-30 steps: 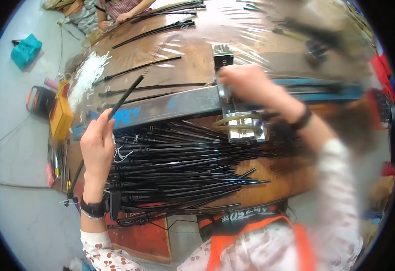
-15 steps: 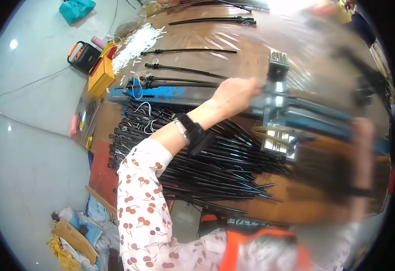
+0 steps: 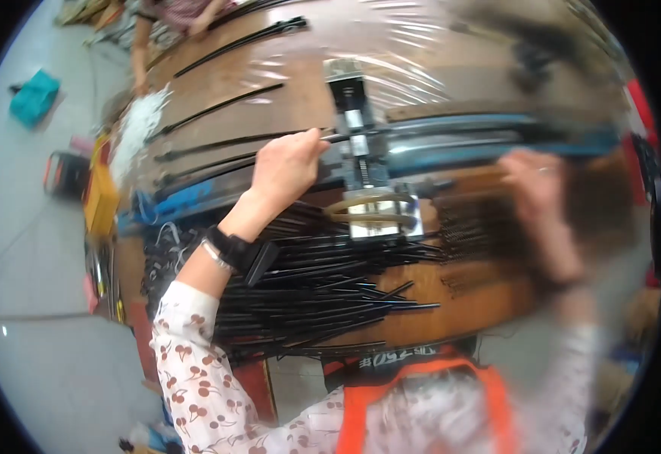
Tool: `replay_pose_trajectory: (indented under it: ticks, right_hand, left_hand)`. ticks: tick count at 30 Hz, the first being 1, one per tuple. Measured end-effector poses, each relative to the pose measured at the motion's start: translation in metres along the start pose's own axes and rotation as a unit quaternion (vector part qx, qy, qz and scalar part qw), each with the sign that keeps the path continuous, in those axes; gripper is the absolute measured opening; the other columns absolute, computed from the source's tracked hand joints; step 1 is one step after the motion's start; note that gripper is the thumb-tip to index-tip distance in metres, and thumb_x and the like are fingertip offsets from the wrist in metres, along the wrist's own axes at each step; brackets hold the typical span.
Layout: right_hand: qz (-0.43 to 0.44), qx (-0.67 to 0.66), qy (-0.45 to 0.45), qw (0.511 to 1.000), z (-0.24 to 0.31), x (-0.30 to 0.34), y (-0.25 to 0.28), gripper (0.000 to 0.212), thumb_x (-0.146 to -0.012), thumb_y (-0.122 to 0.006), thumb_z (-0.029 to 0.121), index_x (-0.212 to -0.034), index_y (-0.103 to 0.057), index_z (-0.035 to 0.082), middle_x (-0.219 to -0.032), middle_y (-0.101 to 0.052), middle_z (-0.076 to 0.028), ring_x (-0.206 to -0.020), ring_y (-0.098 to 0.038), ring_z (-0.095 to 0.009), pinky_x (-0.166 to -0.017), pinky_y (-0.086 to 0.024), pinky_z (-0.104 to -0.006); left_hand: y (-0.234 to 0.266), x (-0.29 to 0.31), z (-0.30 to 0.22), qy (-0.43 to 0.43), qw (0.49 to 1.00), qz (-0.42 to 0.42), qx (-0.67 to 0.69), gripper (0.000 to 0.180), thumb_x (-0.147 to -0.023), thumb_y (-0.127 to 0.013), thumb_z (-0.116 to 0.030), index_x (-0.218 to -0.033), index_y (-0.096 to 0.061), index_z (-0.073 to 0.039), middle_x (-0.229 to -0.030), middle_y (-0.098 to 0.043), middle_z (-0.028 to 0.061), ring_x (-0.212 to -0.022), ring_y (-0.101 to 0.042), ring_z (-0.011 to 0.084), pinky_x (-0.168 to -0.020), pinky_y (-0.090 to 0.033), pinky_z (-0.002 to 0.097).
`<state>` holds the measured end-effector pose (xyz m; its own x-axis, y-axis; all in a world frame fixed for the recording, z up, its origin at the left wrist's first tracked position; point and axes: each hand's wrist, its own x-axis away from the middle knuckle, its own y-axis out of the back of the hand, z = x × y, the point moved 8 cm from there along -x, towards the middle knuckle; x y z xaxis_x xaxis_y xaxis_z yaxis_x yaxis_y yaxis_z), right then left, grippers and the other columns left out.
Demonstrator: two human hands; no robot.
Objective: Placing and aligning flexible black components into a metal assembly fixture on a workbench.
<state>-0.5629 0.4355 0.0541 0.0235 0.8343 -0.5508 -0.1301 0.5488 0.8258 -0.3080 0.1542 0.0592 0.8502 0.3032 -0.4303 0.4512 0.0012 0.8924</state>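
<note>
My left hand (image 3: 289,163) is closed, fingers pinched round a thin black rod (image 3: 333,138) just left of a metal clamping fixture (image 3: 357,144). The fixture sits across a long blue rail (image 3: 451,155), with yellowish tubes (image 3: 368,219) bending at its near end. Smeared by motion, my right hand (image 3: 531,181) is at the rail's right part; its fingers are too blurred to read. Below the left forearm lies a heap of black rods (image 3: 315,284). Beyond the rail, several single rods (image 3: 217,144) lie spaced apart on the table.
A white pile of small pieces (image 3: 139,129) lies at the table's far left, beside a yellow box (image 3: 100,200). Another person's hand (image 3: 141,82) is at that pile. Dark bundled parts (image 3: 482,234) sit right of the fixture. Clear plastic sheeting (image 3: 406,68) covers the far tabletop.
The whole view has swung, shifting the table leftward. My right hand has come in from the far right toward the fixture. My left hand remains pinched beside the fixture. Another person has come into view.
</note>
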Motion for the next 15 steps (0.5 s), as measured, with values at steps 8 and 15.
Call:
replay_pose_trajectory:
  ticks: [8,15]
  right_hand:
    - [-0.011,-0.031,-0.014,0.999,0.059,0.001,-0.015,0.029,-0.084,-0.078,0.02,-0.11,-0.07,0.008,-0.08,-0.064,-0.007,-0.086,-0.062,-0.027,-0.079,-0.038,-0.04]
    - [0.034,-0.153,-0.066,0.985,0.066,-0.029,-0.059,0.028,-0.089,-0.073,0.013,-0.115,-0.067,0.005,-0.09,-0.067,-0.01,-0.088,-0.062,-0.03,-0.079,-0.043,-0.0407]
  left_hand:
    - [-0.007,-0.009,-0.006,0.079,0.995,0.053,-0.035,0.024,-0.099,-0.061,-0.026,-0.086,-0.055,-0.007,-0.074,-0.065,0.0161,-0.073,-0.065,0.0402,-0.061,-0.049,0.0494]
    - [0.0,-0.007,-0.003,0.054,0.998,0.02,-0.024,0.023,-0.099,-0.062,-0.025,-0.086,-0.055,-0.007,-0.075,-0.065,0.0156,-0.073,-0.065,0.0402,-0.06,-0.048,0.049]
